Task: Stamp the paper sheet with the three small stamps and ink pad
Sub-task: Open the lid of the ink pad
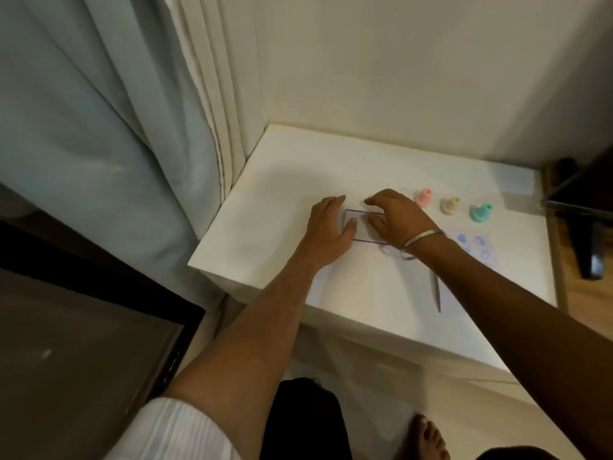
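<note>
The ink pad (pixel 351 227), a flat case with a thin purple rim, lies mid-table. My left hand (pixel 326 229) holds its left side with the thumb on top. My right hand (pixel 396 215), with a metal bangle on the wrist, grips its right side, fingers curled over the far edge. Three small stamps stand upright in a row to the right: pink (pixel 424 197), yellow (pixel 450 205) and teal (pixel 480 213). The white paper sheet (pixel 368 287) lies under my right forearm and bears several blue stamp marks (pixel 479 241) near its right end.
The white table (pixel 265 200) sits in a corner, with a curtain (pixel 109 134) on its left and a wall behind. A thin grey pen-like object (pixel 436 292) rests on the paper. A dark object (pixel 583 207) overhangs the right edge. A bare foot (pixel 431 438) is below.
</note>
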